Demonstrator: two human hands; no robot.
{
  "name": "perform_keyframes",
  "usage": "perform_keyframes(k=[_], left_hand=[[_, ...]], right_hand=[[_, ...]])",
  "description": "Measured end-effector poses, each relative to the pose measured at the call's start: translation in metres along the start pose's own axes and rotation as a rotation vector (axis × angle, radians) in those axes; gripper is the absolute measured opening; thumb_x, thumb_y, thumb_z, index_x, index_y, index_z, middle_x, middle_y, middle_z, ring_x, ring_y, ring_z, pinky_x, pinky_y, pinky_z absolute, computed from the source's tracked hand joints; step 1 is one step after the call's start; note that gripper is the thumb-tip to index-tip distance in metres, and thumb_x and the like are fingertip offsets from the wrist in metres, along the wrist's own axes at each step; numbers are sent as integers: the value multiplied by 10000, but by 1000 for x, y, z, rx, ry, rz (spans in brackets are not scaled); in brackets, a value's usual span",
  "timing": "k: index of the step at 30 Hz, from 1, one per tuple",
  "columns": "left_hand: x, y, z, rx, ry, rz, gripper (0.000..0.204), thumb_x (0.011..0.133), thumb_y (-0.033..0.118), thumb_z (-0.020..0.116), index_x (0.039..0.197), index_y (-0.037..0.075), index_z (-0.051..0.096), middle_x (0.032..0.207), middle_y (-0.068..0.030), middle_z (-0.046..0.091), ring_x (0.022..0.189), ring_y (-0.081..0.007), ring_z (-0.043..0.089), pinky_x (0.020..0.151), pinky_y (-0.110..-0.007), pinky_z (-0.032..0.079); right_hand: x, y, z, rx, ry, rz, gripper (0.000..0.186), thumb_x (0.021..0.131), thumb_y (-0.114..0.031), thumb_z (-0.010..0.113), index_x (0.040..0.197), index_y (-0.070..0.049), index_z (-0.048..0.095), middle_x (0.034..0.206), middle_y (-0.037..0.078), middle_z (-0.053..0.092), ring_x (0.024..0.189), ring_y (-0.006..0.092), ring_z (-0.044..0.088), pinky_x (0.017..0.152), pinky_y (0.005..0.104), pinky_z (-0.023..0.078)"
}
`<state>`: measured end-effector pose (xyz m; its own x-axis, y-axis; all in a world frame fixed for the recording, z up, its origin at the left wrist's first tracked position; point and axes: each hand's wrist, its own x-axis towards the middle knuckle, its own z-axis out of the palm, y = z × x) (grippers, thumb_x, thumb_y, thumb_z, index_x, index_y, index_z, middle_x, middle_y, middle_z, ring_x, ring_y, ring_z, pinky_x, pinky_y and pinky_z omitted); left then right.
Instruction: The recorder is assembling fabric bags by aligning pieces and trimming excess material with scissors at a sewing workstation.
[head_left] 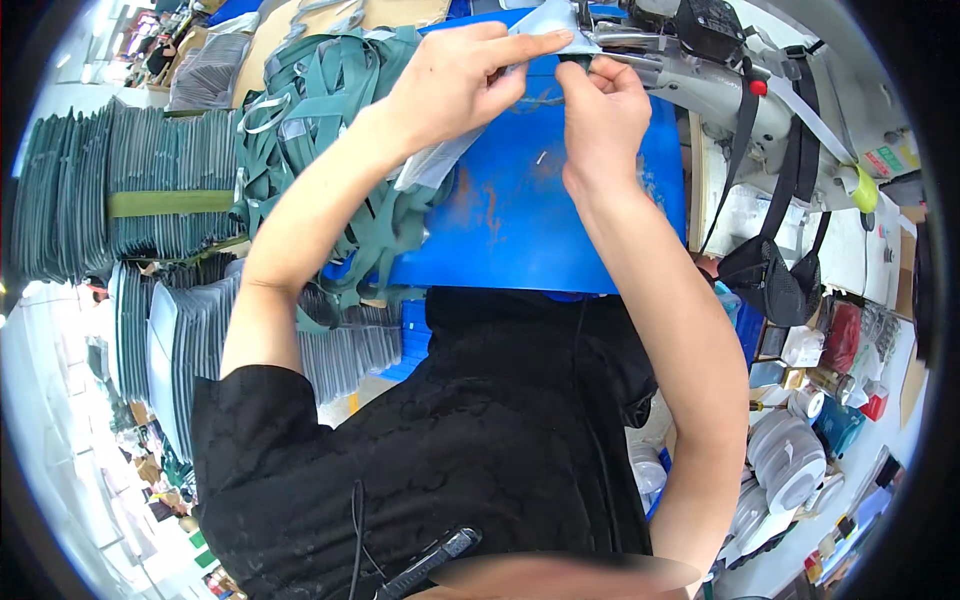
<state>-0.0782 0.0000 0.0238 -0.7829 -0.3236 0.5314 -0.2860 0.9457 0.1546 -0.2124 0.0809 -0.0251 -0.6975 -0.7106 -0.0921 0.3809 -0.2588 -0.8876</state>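
Observation:
At the top middle, a pale grey-blue fabric piece (545, 20) lies at the needle end of a sewing machine (725, 85). My left hand (445, 80) reaches over from the left, its index finger stretched along the fabric with the tip on it. The thumb is apart from that finger; the other fingers curl under and partly hide. Close by, my right hand (607, 115) is closed in a pinch beside the needle area. Between its thumb and finger shows a small bit of dark green strap (573, 61), mostly covered. A pale folded sheet (440, 160) sticks out below my left wrist.
A blue work surface (540, 230) spreads under my hands. Tangled green straps (345, 85) heap at its left edge. Stacked grey-green panels (165, 170) stand farther left. Black straps (795, 150) hang from the machine; clear plastic containers (785, 460) are at the lower right.

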Motion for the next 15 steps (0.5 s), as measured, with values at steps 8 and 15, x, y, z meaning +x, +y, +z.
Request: perform_keyframes(k=[8, 15], left_hand=[[52, 1, -50, -45, -383, 114, 277, 831, 148, 626, 1041, 42, 772, 784, -176, 679, 725, -367, 672, 678, -476, 519], [50, -1, -50, 77, -438, 145, 277, 821, 166, 640, 1033, 31, 757, 813, -182, 693, 770, -381, 684, 698, -474, 550]], right_hand=[[16, -27, -34, -130, -265, 199, 293, 807, -41, 786, 1092, -1, 733, 878, 0, 685, 750, 58, 582, 638, 222, 436], [10, -34, -31, -88, -275, 374, 240, 850, -89, 781, 1086, -63, 749, 858, -30, 686, 749, 57, 582, 604, 226, 400]])
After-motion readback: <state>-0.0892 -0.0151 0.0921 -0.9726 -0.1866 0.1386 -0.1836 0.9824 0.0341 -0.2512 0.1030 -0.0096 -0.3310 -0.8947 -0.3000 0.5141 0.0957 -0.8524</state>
